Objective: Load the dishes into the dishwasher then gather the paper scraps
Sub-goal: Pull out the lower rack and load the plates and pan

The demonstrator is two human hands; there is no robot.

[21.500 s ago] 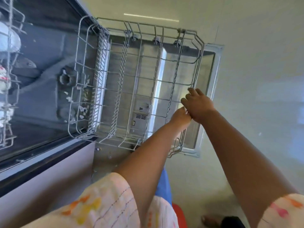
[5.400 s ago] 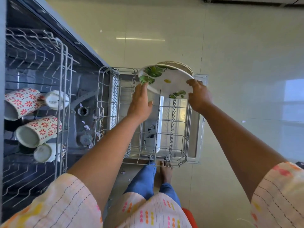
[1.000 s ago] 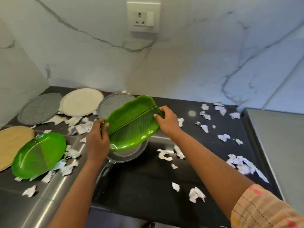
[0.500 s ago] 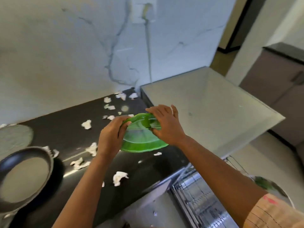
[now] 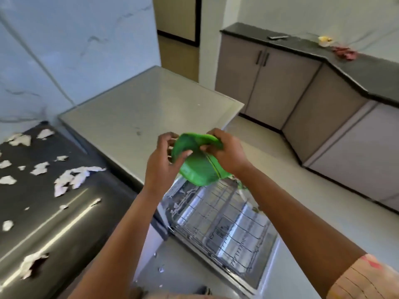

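**Green leaf plate swings over the open dishwasher**

Both hands are on the green leaf-shaped plate (image 5: 199,167), and it is up in the air, tilted steeply, right above the pulled-out lower rack (image 5: 224,219) of the dishwasher. The left hand (image 5: 160,167) grips the near-left edge, fingers curled round the rim with the thumb pressed on the plate's face. The right hand (image 5: 226,152) pinches the far-right edge, fingers clamped over the top of the rim. Half a second ago this same plate was held over the dark bench (image 5: 43,201); now it has cleared the bench edge and hangs above the wire rack. A second back it was still being lifted off the frying pan by the marble wall, flat and face-up, and now it is turned well on edge.

The view has swung right with it: the pan and the row of plates are out of sight, and paper scraps (image 5: 71,178) lie scattered across the bench at the left, apart from the hands. The grey dishwasher top (image 5: 146,108) sits just behind the plate. In the rack, a plate with green leaf print (image 5: 243,186) peeks out just beneath the right wrist, partly hidden and blurred. Grey cabinets (image 5: 269,83) under a black counter run along the far wall.
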